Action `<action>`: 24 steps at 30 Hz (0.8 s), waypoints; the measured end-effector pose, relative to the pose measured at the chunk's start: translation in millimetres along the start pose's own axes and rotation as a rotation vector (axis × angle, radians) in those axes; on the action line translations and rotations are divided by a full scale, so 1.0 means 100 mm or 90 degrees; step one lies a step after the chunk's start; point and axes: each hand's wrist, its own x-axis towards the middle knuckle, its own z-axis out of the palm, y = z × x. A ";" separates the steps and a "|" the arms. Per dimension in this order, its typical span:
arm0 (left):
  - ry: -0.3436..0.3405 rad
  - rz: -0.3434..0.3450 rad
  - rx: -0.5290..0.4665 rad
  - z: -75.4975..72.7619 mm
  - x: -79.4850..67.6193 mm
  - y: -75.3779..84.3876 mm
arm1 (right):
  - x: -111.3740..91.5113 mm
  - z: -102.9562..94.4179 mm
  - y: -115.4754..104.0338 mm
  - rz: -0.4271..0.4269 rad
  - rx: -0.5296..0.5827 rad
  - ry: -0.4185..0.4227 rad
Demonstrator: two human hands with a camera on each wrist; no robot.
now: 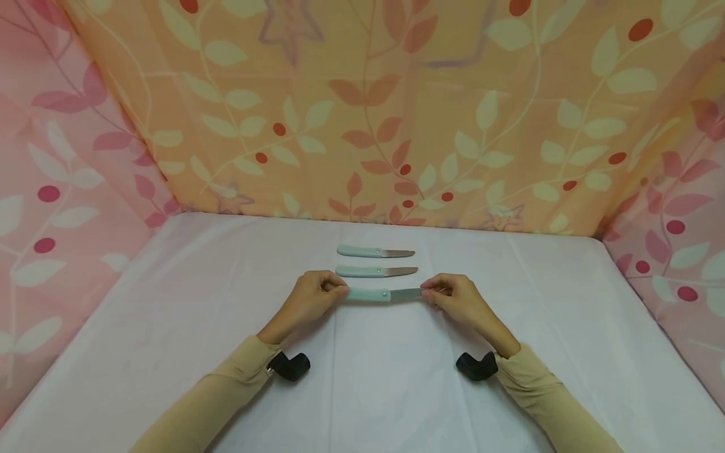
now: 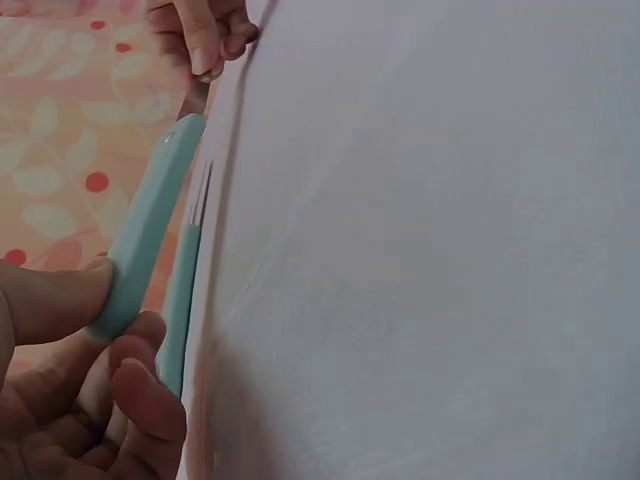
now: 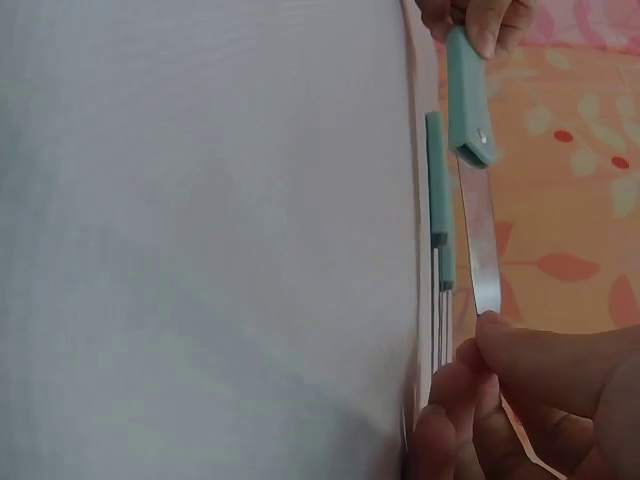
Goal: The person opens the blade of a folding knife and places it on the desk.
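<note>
A folding knife with a mint-green handle [image 1: 368, 294] is stretched open between my two hands, above the white cloth. My left hand [image 1: 314, 296] pinches the handle's butt end between thumb and fingers. At the other end, my right hand [image 1: 455, 296] pinches the tip of the metal blade [image 3: 482, 240]. The blade bends slightly up from the handle at the pivot. Beyond it lie two similar knives, a nearer one [image 1: 359, 272] and a farther one [image 1: 358, 251], both unfolded with blades to the right and roughly parallel to the held knife.
White cloth [image 1: 385, 377] covers the table. An orange leaf-patterned fabric [image 1: 362, 126] rises behind it, with pink patterned fabric [image 1: 51, 239] at the sides. A black camera mount sits at the left wrist [image 1: 291, 367] and another mount [image 1: 477, 366] at the right.
</note>
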 end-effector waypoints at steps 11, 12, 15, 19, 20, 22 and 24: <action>-0.032 -0.024 0.076 -0.01 0.04 0.00 | 0.10 0.05 0.01 0.024 -0.064 -0.013; -0.037 -0.025 0.085 -0.02 0.05 0.00 | 0.11 0.05 0.00 0.020 -0.073 -0.017; -0.054 -0.038 0.108 -0.04 0.08 0.00 | 0.13 0.06 -0.03 0.007 -0.097 -0.023; -0.068 -0.055 0.132 -0.07 0.09 0.00 | 0.13 0.06 -0.04 -0.018 -0.115 -0.027; -0.068 -0.059 0.138 -0.08 0.09 0.01 | 0.13 0.05 -0.05 -0.022 -0.115 -0.027; -0.062 -0.057 0.143 -0.10 0.08 0.01 | 0.13 0.04 -0.05 -0.024 -0.115 -0.023; -0.053 -0.047 0.143 -0.13 0.07 0.02 | 0.13 0.02 -0.06 -0.021 -0.121 -0.015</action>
